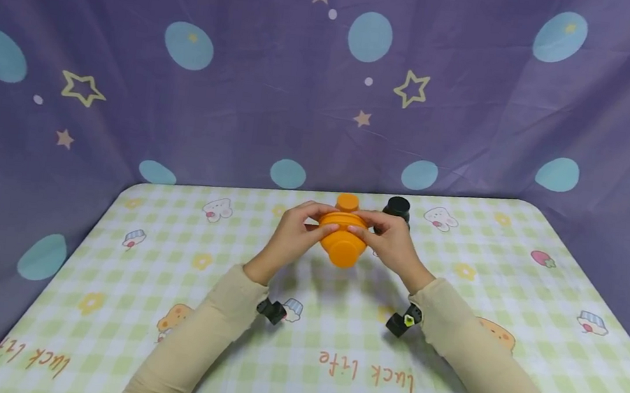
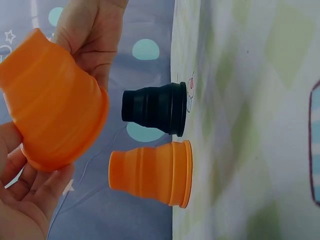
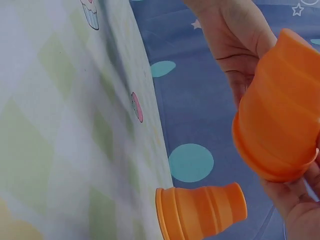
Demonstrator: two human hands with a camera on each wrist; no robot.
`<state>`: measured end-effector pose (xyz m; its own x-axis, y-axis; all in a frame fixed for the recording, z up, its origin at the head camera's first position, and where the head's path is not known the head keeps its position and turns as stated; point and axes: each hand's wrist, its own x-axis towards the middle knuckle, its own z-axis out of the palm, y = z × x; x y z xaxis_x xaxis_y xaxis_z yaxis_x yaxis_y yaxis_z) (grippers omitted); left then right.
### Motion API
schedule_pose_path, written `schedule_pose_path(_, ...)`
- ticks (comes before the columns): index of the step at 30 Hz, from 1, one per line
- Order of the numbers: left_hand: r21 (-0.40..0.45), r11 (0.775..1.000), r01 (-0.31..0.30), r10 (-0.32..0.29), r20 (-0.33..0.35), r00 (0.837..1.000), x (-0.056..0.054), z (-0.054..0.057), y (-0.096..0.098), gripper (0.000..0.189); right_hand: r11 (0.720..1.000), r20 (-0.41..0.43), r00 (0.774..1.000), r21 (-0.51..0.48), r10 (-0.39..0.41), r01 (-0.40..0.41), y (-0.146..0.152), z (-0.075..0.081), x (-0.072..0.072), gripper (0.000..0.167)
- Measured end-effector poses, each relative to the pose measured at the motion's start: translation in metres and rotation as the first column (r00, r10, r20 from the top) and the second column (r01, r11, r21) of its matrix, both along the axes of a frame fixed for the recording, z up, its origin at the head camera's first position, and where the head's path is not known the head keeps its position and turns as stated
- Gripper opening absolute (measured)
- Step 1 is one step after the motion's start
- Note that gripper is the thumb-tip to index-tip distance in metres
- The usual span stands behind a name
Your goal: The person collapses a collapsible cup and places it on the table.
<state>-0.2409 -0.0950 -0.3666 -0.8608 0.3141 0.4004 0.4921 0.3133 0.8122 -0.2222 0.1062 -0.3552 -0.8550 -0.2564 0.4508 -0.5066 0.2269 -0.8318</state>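
Note:
An orange collapsible cup (image 1: 344,247) is held above the table, its narrow end tipped up towards me. My left hand (image 1: 296,225) pinches its wide rim from the left, and my right hand (image 1: 393,240) does the same on the right. Thumbs lie on the near side; the other fingers go round the rim. In the left wrist view, a second orange cup (image 2: 150,173) stands upside down on the table, with a black cup (image 2: 154,108) of the same shape beside it. Both stand beyond my hands, and in the head view the hands partly hide them.
A green-and-white checked cloth (image 1: 208,339) with printed pictures covers the table. Behind its far edge hangs a purple curtain (image 1: 254,113) with stars and blue ovals. A small black device (image 1: 271,311) sits at my left wrist, another black device (image 1: 404,321) at my right.

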Motion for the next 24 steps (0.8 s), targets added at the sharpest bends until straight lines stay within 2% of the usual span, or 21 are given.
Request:
schedule_pose_path(4, 0.016, 1.000, 0.019, -0.020, 0.051, 0.998, 0.000, 0.002, -0.001, 0.029, 0.998, -0.047, 0.999, -0.060, 0.008, -0.010, -0.001, -0.001, 0.001, 0.024)
schedule_pose_path(8, 0.069, 0.996, 0.053, -0.063, 0.154, 0.986, 0.000, 0.005, -0.005, 0.029, 0.992, -0.079, 0.997, -0.123, 0.015, -0.025, -0.001, -0.003, 0.001, 0.023)
schedule_pose_path(13, 0.191, 0.972, 0.136, -0.182, 0.249, 0.951, 0.001, 0.007, -0.008, 0.034, 0.977, -0.022, 1.000, -0.215, 0.002, -0.007, -0.002, 0.000, 0.001, 0.025)
schedule_pose_path(17, 0.260, 0.946, 0.192, -0.264, 0.278, 0.923, 0.001, 0.006, -0.007, 0.041, 0.958, 0.052, 0.999, -0.287, -0.009, 0.023, 0.000, -0.002, -0.001, 0.026)
schedule_pose_path(20, 0.265, 0.943, 0.202, -0.268, 0.243, 0.932, 0.000, 0.003, -0.005, 0.045, 0.949, 0.069, 0.997, -0.313, -0.017, 0.038, 0.002, -0.009, -0.008, 0.026)
schedule_pose_path(24, 0.248, 0.956, 0.157, -0.204, 0.176, 0.963, -0.001, 0.003, 0.000, 0.045, 0.944, 0.047, 0.998, -0.326, -0.037, 0.050, 0.002, -0.019, -0.018, 0.025)
